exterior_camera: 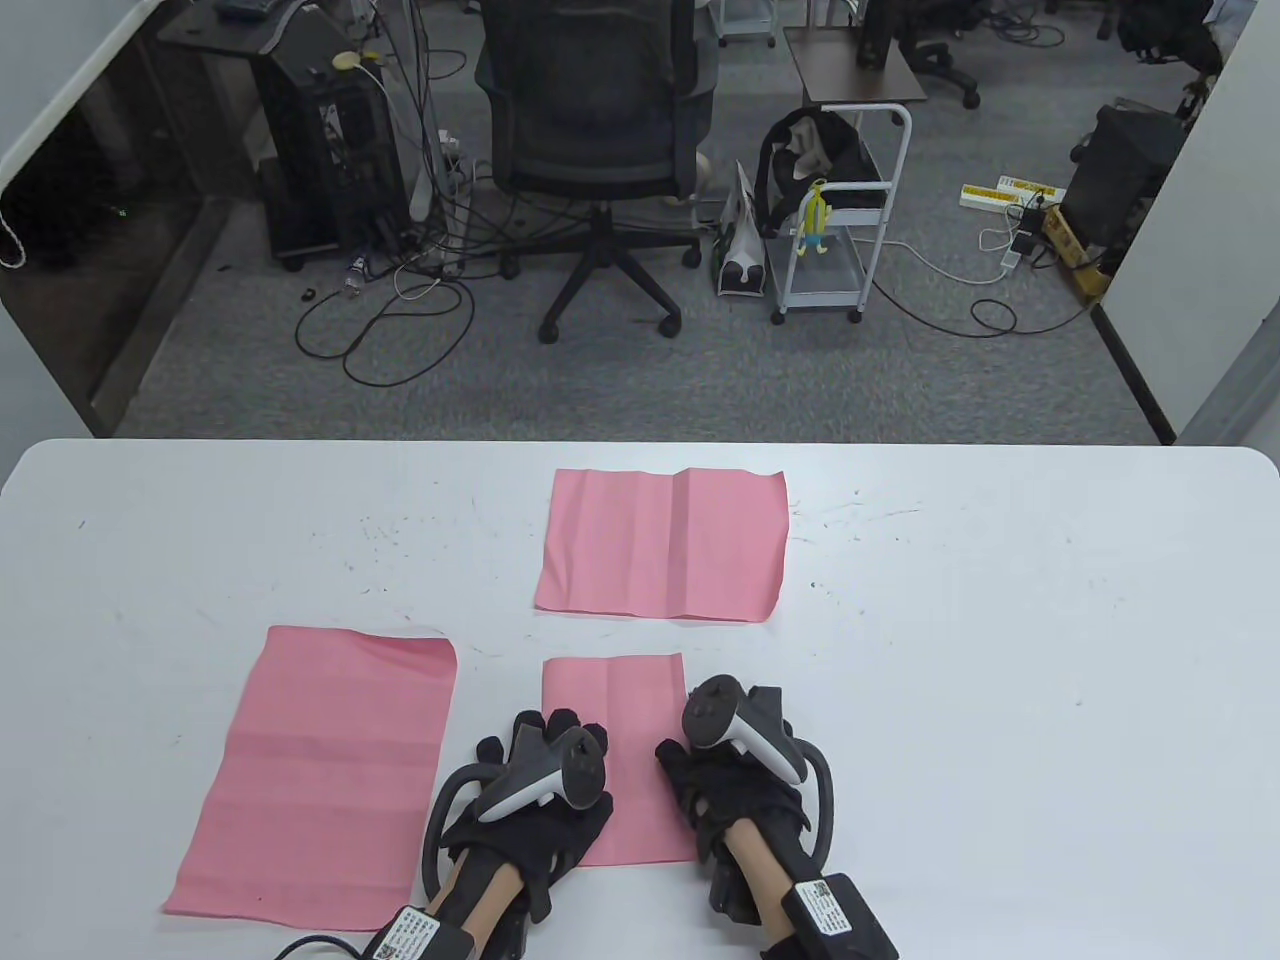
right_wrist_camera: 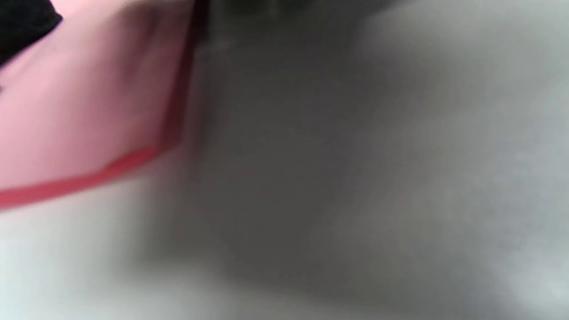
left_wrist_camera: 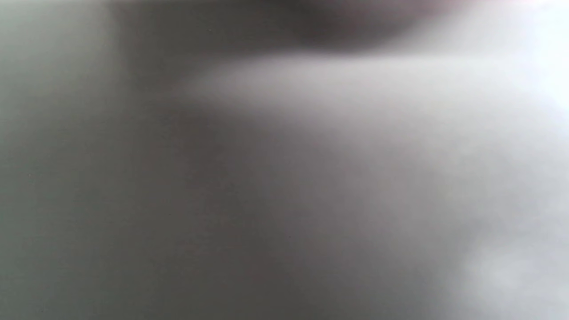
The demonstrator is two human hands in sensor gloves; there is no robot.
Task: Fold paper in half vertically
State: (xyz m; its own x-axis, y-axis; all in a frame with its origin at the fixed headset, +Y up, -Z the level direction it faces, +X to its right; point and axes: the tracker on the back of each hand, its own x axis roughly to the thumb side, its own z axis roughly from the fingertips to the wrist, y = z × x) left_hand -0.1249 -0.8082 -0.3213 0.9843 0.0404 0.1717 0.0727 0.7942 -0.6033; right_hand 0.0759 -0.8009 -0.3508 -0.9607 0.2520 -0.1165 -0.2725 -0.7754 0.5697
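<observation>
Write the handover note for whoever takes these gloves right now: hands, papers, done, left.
Left hand: resting flat on the near pink sheet, at its left edge.
Right hand: resting at the same sheet's right edge.
That sheet is narrow, apparently already folded in half.
Left sheet: lies open.
Far sheet: lies open, with a middle crease.
Left wrist view is blurred.
Left to do: press the crease if needed, then let go.

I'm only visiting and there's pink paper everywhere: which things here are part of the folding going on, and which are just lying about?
In use:
folded sheet, narrow, under both hands
left hand, resting on it
right hand, at its right edge

Lying about:
left sheet, flat
far sheet, creased
table
</observation>
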